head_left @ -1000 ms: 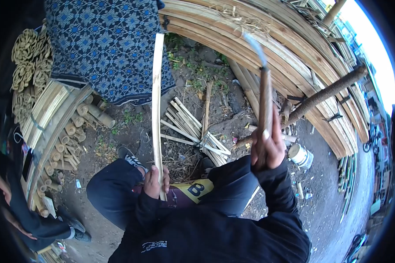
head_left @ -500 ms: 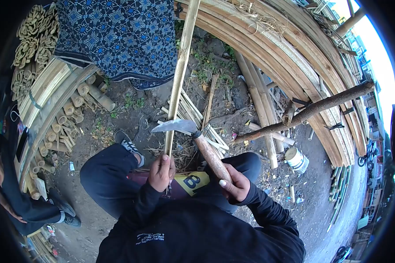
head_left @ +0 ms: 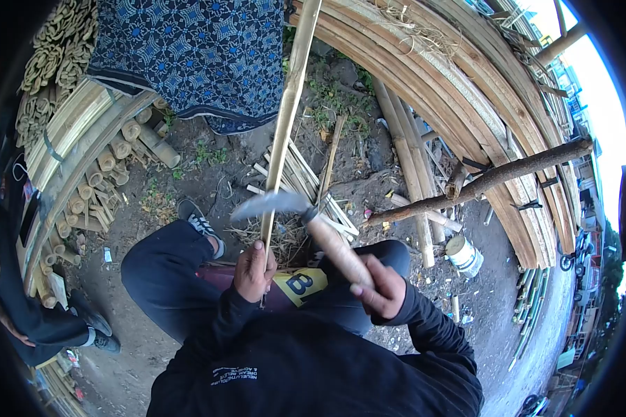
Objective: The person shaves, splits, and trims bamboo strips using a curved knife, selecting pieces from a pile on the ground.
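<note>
A long, narrow bamboo strip (head_left: 289, 111) rises from my lap toward the top of the head view. My left hand (head_left: 254, 271) is closed around its lower end, thumb on top. In my right hand (head_left: 384, 290) is the thick wooden handle of a curved knife (head_left: 336, 249). Its hooked blade crosses the strip a little above my left hand and points left; blur keeps me from telling whether edge and strip touch. Under my hands, across my lap, lies a maroon and yellow cloth or sack (head_left: 300, 286) with a large letter on it.
Thin bamboo strips (head_left: 302, 172) and shavings lie on the dirt ahead. Long planks (head_left: 424, 69) and a rough branch (head_left: 480, 182) fill the right, near a white bucket (head_left: 464, 256). Stacked bamboo poles (head_left: 94, 182) and a seated person's leg (head_left: 49, 330) are at left. Blue patterned cloth (head_left: 188, 55) hangs ahead.
The curved knife has shifted slightly left and down across the strip, and it now looks blurred. My left hand has stayed nearly in place on the strip.
</note>
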Motion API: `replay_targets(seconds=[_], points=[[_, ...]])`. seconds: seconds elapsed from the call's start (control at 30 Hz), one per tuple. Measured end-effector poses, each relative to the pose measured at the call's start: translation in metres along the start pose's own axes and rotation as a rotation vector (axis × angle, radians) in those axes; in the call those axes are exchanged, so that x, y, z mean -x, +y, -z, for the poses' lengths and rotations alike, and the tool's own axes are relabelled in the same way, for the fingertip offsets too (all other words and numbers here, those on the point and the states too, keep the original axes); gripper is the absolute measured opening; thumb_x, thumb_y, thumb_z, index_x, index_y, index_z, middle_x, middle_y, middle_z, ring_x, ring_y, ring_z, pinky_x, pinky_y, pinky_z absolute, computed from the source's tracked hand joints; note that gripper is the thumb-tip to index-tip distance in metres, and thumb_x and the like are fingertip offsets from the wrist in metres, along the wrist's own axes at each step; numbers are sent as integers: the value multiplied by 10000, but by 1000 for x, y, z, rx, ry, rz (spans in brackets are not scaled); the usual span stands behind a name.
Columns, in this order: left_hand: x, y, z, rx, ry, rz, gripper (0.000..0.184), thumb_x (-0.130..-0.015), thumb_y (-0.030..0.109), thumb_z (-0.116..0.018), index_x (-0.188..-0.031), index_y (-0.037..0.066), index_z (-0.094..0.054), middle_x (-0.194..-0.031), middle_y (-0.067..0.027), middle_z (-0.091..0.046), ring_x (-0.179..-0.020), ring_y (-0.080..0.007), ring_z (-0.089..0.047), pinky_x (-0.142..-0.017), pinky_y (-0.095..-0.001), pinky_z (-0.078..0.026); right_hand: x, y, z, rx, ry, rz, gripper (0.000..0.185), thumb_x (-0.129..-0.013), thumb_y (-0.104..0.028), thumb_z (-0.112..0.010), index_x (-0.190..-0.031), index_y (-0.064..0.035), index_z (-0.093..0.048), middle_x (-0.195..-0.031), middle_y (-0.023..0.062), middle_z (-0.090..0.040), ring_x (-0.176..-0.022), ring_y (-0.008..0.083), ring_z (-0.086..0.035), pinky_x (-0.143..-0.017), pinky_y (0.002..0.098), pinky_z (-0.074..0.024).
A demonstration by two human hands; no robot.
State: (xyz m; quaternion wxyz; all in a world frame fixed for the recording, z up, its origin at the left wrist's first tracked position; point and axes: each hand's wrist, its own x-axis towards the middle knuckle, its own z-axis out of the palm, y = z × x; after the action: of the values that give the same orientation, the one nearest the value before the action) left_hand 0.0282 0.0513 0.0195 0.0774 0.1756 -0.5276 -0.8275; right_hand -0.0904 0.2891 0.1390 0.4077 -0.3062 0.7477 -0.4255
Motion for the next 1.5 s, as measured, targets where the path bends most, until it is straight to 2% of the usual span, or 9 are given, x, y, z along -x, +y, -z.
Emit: replay_targets(seconds=[0.03,0.2,0.33,0.6,0.67,0.8,1.2,1.33,1.5], points=[[-1,2,2,0,-1,-3,503,-1003,489,-326,-701,96,-417,-495,6,-386,-385,-70,-368,-369,-223,-307,-2,2,-2,46,-6,191,385,-931,-195,-576,-1214,24,-432,-586,42,-538,-456,154,-553,-460,272,-418],[3,-1,-4,-140,40,-14,515,-1009,464,-330,-665,90,-411,-480,6,-381,-380,-78,-379,-370,-229,-317,-3,-14,6,70,310,121,406,-929,-185,-577,-1245,13,-416,-550,43,-524,-456,173,-562,-465,286,-429],[1,-7,1,-152,118,-56,524,-1008,461,-329,-656,83,-415,-473,6,-380,-378,-78,-389,-372,-233,-321,5,-30,8,130,65,19,475,-923,-183,-589,-1301,21,-385,-566,82,-551,-487,198,-594,-493,295,-441],[-1,-9,-1,-235,191,-108,470,-1017,359,-368,-663,55,-429,-472,0,-399,-390,-93,-425,-387,-260,-306,5,-34,6,152,117,73,538,-918,-164,-590,-1359,28,-349,-582,104,-562,-503,229,-595,-510,320,-451],[2,-10,-2,-355,172,-181,455,-1020,332,-364,-673,46,-429,-470,-9,-402,-398,-96,-429,-402,-273,-301,2,-36,8,104,347,122,544,-921,-163,-586,-1365,29,-337,-567,97,-557,-492,231,-592,-505,320,-451],[-1,-12,-1,-303,209,-158,451,-1020,327,-365,-678,40,-429,-471,-13,-406,-400,-99,-425,-412,-283,-297,11,-45,8,172,108,0,543,-924,-167,-579,-1369,31,-340,-569,95,-559,-498,226,-603,-512,312,-458],[7,-8,-8,-479,232,-272,437,-1019,310,-374,-687,33,-439,-481,-17,-415,-417,-113,-450,-418,-286,-315,7,-47,13,-44,401,42,589,-936,-183,-572,-1406,37,-293,-581,34,-554,-477,127,-569,-481,265,-439],[6,-14,1,-443,250,-213,426,-1019,298,-374,-698,27,-447,-504,-26,-429,-428,-117,-456,-425,-288,-331,9,-38,16,172,165,150,573,-944,-205,-565,-1397,26,-301,-594,32,-542,-477,129,-547,-482,266,-435],[8,-14,-6,-423,224,-238,419,-1018,285,-363,-699,27,-446,-502,-28,-422,-423,-118,-449,-420,-293,-321,6,-43,23,19,338,146,577,-953,-211,-557,-1416,6,-292,-632,8,-547,-485,99,-536,-486,235,-426]])
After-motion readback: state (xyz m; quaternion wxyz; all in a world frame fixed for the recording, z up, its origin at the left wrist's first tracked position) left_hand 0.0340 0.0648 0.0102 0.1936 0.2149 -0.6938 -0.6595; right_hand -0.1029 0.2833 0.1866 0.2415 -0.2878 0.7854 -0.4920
